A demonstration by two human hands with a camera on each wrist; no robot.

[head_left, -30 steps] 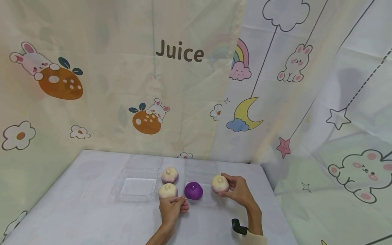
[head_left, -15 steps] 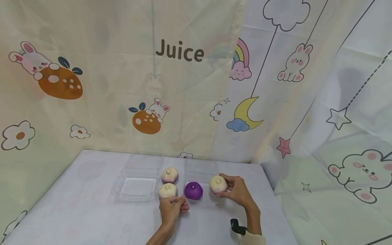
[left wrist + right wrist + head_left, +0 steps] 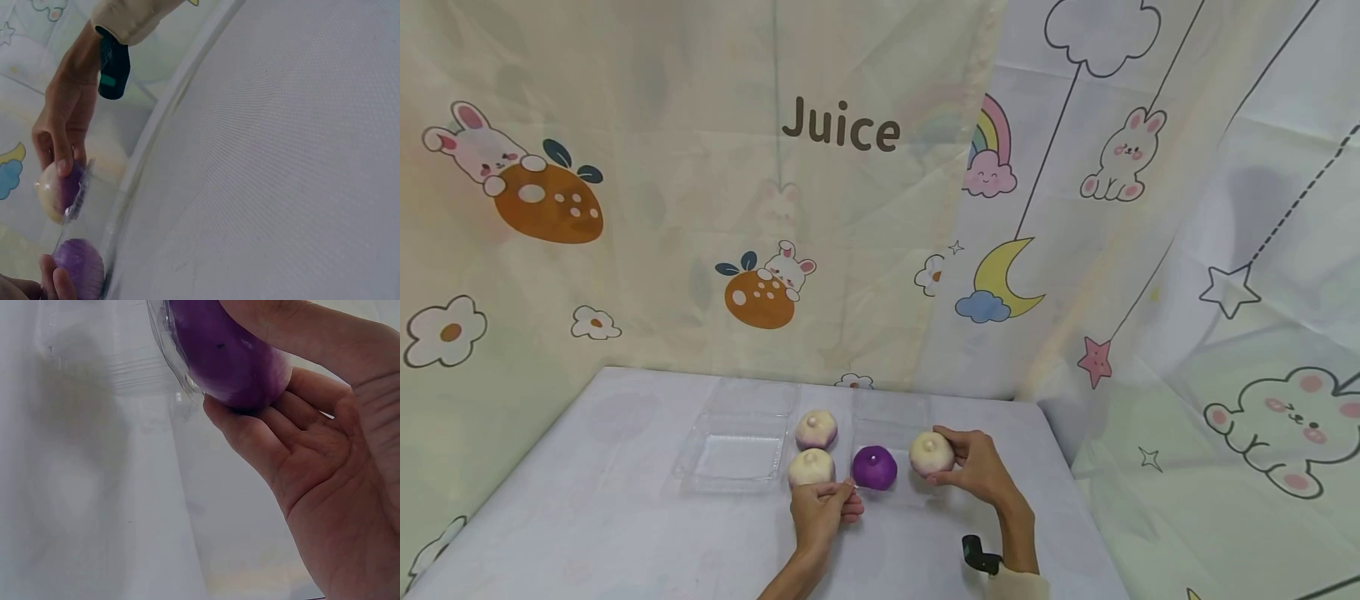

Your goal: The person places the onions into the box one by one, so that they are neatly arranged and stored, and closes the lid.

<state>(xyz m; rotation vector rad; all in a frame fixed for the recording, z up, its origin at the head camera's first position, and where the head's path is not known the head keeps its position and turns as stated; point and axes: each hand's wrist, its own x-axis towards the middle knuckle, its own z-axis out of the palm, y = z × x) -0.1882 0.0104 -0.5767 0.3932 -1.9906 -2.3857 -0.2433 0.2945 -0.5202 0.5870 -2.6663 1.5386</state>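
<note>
My right hand [image 3: 977,467] grips a round cream-and-purple thing [image 3: 932,454], turnip-like with a nub on top, between thumb and fingers. It is at the right side of a clear plastic box [image 3: 904,493]; in the right wrist view its purple underside [image 3: 231,356] is close against the box's wall. A deep purple round thing [image 3: 874,468] sits in the box's left half. My left hand [image 3: 820,512] pinches the box's front left corner with thumb and forefinger. Two more cream-and-purple round things, one farther back [image 3: 816,428] and one nearer [image 3: 812,468], stand left of the box.
A second clear plastic box [image 3: 737,458] lies at the left, its lid [image 3: 752,397] folded back. The first box's lid [image 3: 891,408] also leans back behind it. All stand on a white-covered table [image 3: 625,517] with printed curtains [image 3: 662,208] around it.
My right hand has moved slightly left with the cream-and-purple thing, nearer the deep purple one. The left hand has stayed in place.
</note>
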